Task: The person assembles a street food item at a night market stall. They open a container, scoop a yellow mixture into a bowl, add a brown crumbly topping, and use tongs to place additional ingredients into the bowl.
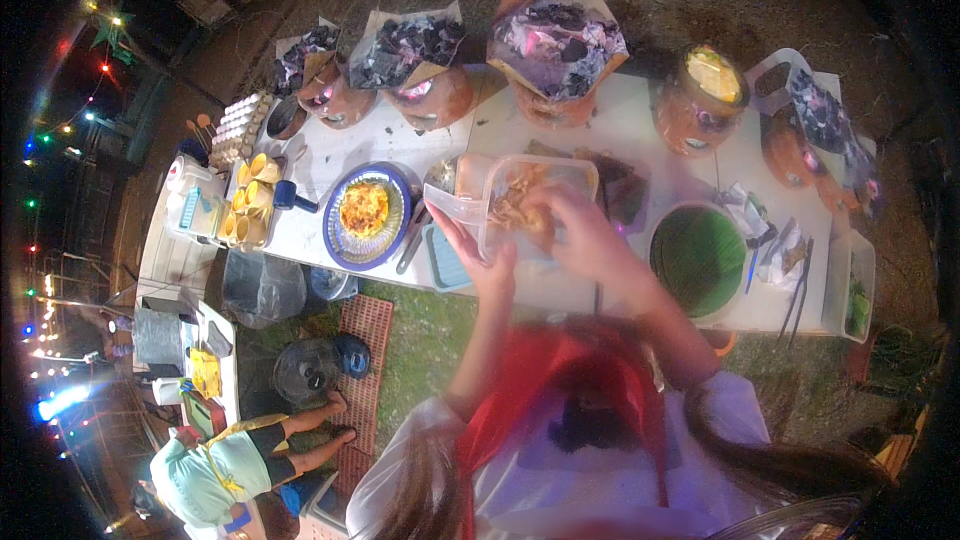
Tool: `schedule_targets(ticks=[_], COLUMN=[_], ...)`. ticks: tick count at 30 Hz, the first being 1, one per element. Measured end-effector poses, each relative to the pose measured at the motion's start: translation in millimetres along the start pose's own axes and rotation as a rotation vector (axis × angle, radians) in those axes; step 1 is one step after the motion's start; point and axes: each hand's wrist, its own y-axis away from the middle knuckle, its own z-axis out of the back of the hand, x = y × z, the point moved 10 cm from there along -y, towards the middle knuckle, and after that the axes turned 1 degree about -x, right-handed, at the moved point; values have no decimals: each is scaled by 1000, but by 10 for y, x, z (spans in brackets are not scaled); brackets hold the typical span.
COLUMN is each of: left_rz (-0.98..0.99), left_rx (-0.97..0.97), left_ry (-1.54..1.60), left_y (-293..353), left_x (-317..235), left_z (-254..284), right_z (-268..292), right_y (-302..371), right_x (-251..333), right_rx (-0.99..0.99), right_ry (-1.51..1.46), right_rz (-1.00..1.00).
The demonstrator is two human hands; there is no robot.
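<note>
My left hand point(490, 262) is clamped on the near left side of a clear plastic tub point(575, 176), thumb and fingers around that corner; the tub sits at the middle of the frame, above the white table point(625, 118). My right hand point(578, 232) reaches in over the tub's right side, fingers bent down at the shredded food point(515, 192); blur there, so I can't tell if they're pinching a bit or just pressing on it. Risks, my guess: the tub looks held by one side only, so a hard push from the right could twist it in my grip and spill shreds. A loose pinch could drop strands short, onto the tabletop or the pale blue lid point(447, 258) just below and left. My right wrist also crosses the tub's near edge, so lifting carelessly might catch the rim and tip it. Less likely, a sideways knock reaches the blue plate point(329, 225) with the yellow, browned food point(363, 210) at center left. The green basin point(697, 260), right of center, is well clear of both hands. Direction: tub's open side faces up toward the camera; long axis seems to run left to right across the frame, though my hands hide the near edge, so not certain. Tilt, if any: can't tell.
</note>
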Motion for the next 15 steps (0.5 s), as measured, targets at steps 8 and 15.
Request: schedule_targets(ticks=[8,15], left_rz=[68,189], left_rx=[20,4], left_ry=[126,198], left_y=[41,82], left_x=[144,297], left_z=[0,26], right_z=[-61,-92], right_y=[21,-8], right_x=[-137,-170], right_rx=[363,468], right_ry=[-79,119], right_rz=[-138,-105])
